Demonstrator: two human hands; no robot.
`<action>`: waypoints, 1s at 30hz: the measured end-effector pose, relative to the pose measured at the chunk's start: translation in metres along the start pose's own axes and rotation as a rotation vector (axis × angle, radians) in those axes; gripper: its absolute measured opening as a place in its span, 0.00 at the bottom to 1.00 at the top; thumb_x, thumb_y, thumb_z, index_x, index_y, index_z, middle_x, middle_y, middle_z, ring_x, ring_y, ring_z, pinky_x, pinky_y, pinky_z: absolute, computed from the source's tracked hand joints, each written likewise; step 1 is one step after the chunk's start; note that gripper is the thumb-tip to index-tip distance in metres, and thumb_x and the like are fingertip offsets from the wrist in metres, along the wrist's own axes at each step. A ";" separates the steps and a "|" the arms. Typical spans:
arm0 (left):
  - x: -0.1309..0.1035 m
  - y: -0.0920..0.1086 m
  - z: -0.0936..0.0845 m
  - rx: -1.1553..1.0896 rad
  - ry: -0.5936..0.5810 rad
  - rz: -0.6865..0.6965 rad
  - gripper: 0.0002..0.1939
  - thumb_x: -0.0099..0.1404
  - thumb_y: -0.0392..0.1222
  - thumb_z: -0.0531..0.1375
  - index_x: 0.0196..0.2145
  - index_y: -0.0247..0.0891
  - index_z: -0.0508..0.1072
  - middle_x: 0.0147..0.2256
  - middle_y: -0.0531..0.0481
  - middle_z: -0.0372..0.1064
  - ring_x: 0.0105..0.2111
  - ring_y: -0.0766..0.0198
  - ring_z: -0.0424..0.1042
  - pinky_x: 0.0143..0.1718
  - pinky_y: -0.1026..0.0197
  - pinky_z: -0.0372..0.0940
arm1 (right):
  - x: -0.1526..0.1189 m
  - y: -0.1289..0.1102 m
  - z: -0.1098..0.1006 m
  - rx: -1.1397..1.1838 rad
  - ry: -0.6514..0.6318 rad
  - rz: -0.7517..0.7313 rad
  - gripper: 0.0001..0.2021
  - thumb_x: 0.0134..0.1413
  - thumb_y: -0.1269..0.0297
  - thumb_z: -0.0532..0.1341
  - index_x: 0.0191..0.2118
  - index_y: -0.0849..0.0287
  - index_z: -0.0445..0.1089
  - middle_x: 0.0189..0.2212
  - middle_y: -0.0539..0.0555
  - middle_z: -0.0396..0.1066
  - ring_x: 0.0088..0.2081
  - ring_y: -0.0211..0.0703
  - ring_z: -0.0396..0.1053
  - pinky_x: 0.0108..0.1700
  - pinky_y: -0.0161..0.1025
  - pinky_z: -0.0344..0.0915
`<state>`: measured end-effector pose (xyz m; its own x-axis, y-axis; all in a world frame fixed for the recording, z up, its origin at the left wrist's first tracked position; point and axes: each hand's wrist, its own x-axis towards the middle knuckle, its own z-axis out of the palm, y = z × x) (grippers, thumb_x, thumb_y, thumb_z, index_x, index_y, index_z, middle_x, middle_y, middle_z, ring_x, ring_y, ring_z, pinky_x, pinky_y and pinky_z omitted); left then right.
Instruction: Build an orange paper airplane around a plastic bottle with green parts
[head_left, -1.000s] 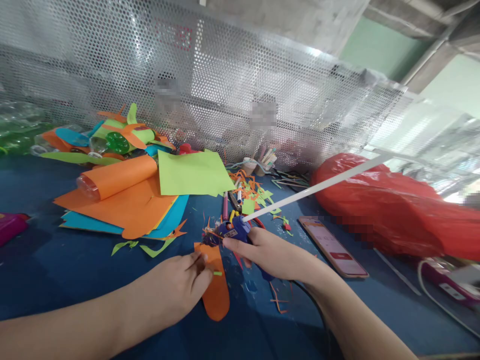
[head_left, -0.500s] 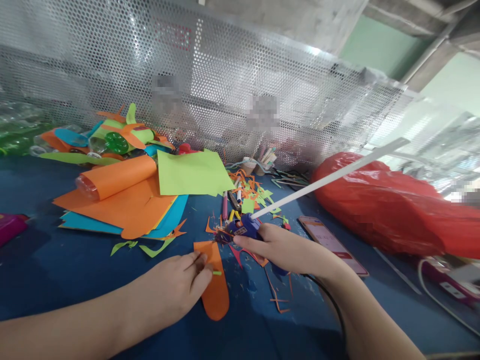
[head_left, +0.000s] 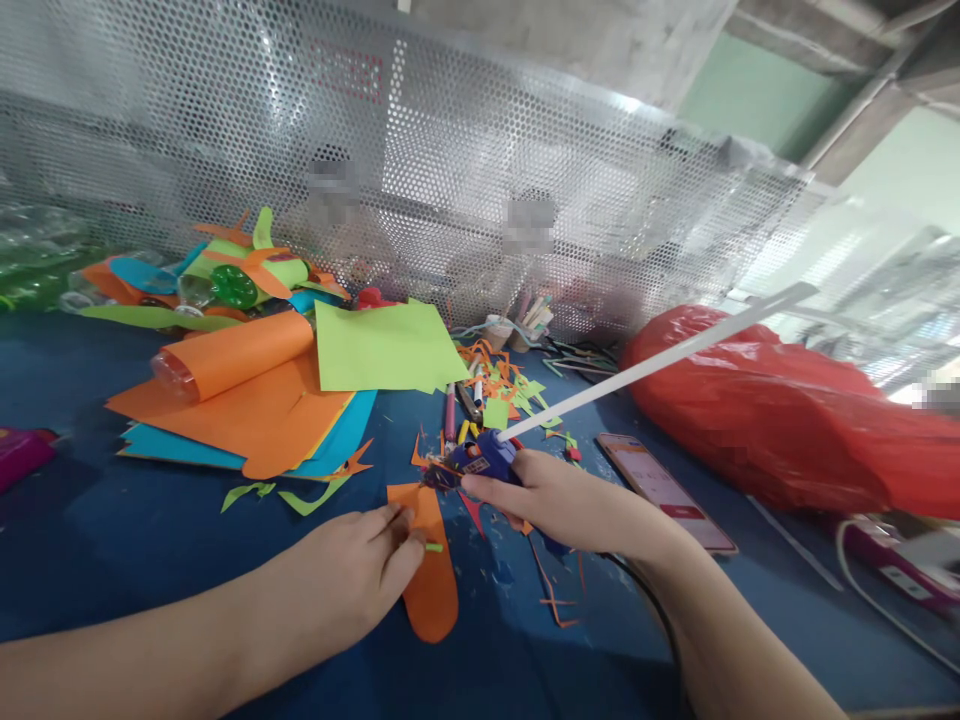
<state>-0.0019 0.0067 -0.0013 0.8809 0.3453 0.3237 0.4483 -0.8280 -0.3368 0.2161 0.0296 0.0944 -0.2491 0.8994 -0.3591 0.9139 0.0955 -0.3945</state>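
My right hand [head_left: 559, 500] is wrapped round a blue hot glue gun [head_left: 486, 455], with a long white glue stick [head_left: 652, 365] jutting from its back up to the right. The gun's dark nozzle end points left, just over the top edge of an orange paper strip [head_left: 431, 590] with one rounded end. My left hand [head_left: 367, 560] presses that strip against the blue table, fingers bunched on its left side. A small green paper scrap [head_left: 433, 547] shows by the left fingertips. The glue gun's trigger is hidden by my right hand.
Orange and blue paper sheets [head_left: 225, 430], a paper-wrapped bottle [head_left: 240, 355] and a green sheet [head_left: 386, 345] lie to the left. Paper scraps [head_left: 502, 380] and markers [head_left: 450, 412] are ahead. A phone [head_left: 667, 490] and red plastic bag [head_left: 750, 420] are right; a metal mesh [head_left: 465, 150] stands behind.
My right hand and the glue gun have shifted slightly left, bringing the nozzle closer over the strip's top edge. My left hand and the orange strip stay nearly where they were.
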 end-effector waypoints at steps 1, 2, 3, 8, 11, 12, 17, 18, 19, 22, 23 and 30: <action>0.000 0.000 0.000 0.001 0.001 0.001 0.16 0.62 0.25 0.48 0.44 0.26 0.70 0.40 0.34 0.75 0.38 0.52 0.76 0.33 0.59 0.71 | 0.000 -0.001 0.001 0.002 -0.006 -0.003 0.29 0.53 0.35 0.48 0.19 0.59 0.60 0.16 0.48 0.60 0.19 0.35 0.58 0.24 0.34 0.54; 0.000 0.000 -0.001 0.003 0.002 0.001 0.17 0.62 0.25 0.48 0.44 0.26 0.70 0.40 0.33 0.75 0.38 0.52 0.76 0.32 0.59 0.71 | 0.000 -0.002 0.002 0.001 -0.002 -0.013 0.29 0.53 0.36 0.48 0.20 0.59 0.60 0.16 0.48 0.60 0.19 0.35 0.58 0.24 0.34 0.54; 0.000 0.000 0.000 0.004 0.005 0.005 0.16 0.62 0.25 0.48 0.44 0.26 0.70 0.40 0.33 0.75 0.37 0.52 0.76 0.32 0.59 0.71 | 0.001 -0.002 0.003 -0.003 0.008 -0.028 0.29 0.53 0.36 0.48 0.20 0.59 0.60 0.17 0.48 0.60 0.20 0.36 0.59 0.24 0.35 0.54; 0.000 0.000 0.004 0.008 0.028 0.009 0.15 0.61 0.25 0.49 0.44 0.23 0.69 0.38 0.31 0.75 0.36 0.50 0.77 0.31 0.57 0.72 | 0.005 0.000 0.008 0.001 0.032 -0.054 0.28 0.53 0.36 0.48 0.21 0.58 0.59 0.18 0.48 0.59 0.21 0.36 0.58 0.24 0.35 0.53; 0.000 0.000 0.006 0.000 0.050 0.008 0.15 0.60 0.24 0.50 0.44 0.23 0.69 0.38 0.30 0.75 0.36 0.49 0.77 0.31 0.56 0.73 | 0.007 0.000 0.009 0.007 0.028 -0.065 0.29 0.53 0.35 0.47 0.20 0.58 0.58 0.18 0.48 0.58 0.21 0.36 0.57 0.24 0.35 0.53; 0.000 0.001 0.006 -0.006 0.055 0.008 0.15 0.60 0.24 0.50 0.44 0.23 0.69 0.38 0.30 0.75 0.36 0.49 0.77 0.31 0.56 0.73 | 0.006 0.000 0.009 0.001 0.035 -0.070 0.29 0.53 0.35 0.48 0.20 0.58 0.58 0.17 0.47 0.58 0.21 0.35 0.57 0.24 0.35 0.53; -0.001 0.001 0.002 -0.013 0.032 -0.006 0.16 0.60 0.24 0.49 0.43 0.26 0.70 0.39 0.33 0.76 0.36 0.51 0.76 0.31 0.58 0.72 | 0.002 0.000 0.001 -0.003 0.022 -0.026 0.29 0.53 0.36 0.48 0.20 0.58 0.59 0.16 0.48 0.60 0.18 0.34 0.56 0.22 0.34 0.52; -0.001 0.001 0.002 -0.008 0.032 -0.006 0.16 0.60 0.24 0.48 0.43 0.26 0.70 0.39 0.33 0.76 0.37 0.52 0.76 0.31 0.58 0.72 | 0.001 0.000 0.000 -0.004 0.017 -0.014 0.29 0.53 0.36 0.49 0.20 0.58 0.60 0.16 0.48 0.61 0.17 0.33 0.56 0.21 0.34 0.52; 0.000 0.001 0.002 -0.004 0.033 -0.005 0.16 0.61 0.24 0.48 0.43 0.26 0.70 0.39 0.33 0.76 0.37 0.52 0.76 0.32 0.58 0.72 | 0.001 0.002 -0.001 -0.006 0.013 -0.006 0.29 0.52 0.35 0.49 0.20 0.58 0.60 0.16 0.48 0.61 0.17 0.34 0.56 0.21 0.34 0.52; 0.000 0.001 0.003 0.005 0.036 -0.003 0.15 0.61 0.25 0.49 0.43 0.26 0.70 0.40 0.34 0.76 0.37 0.53 0.76 0.33 0.59 0.72 | 0.002 0.008 -0.003 -0.003 0.015 0.001 0.30 0.50 0.34 0.49 0.20 0.58 0.60 0.16 0.49 0.63 0.18 0.34 0.59 0.21 0.34 0.53; 0.000 0.001 0.003 0.007 0.031 -0.004 0.15 0.61 0.25 0.49 0.43 0.26 0.70 0.40 0.34 0.76 0.37 0.53 0.76 0.33 0.59 0.72 | 0.002 0.011 -0.003 0.007 0.019 0.009 0.30 0.50 0.33 0.49 0.20 0.58 0.61 0.17 0.49 0.63 0.17 0.34 0.59 0.21 0.34 0.53; -0.003 0.000 0.005 0.019 0.028 0.001 0.17 0.61 0.23 0.48 0.44 0.26 0.70 0.41 0.34 0.75 0.39 0.53 0.75 0.36 0.58 0.70 | 0.001 0.016 -0.005 0.042 0.009 0.034 0.32 0.47 0.31 0.49 0.19 0.59 0.63 0.17 0.51 0.65 0.15 0.33 0.56 0.18 0.33 0.52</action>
<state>-0.0034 0.0078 -0.0067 0.8770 0.3316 0.3478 0.4503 -0.8199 -0.3535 0.2322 0.0345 0.0914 -0.2153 0.9057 -0.3651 0.9074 0.0474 -0.4175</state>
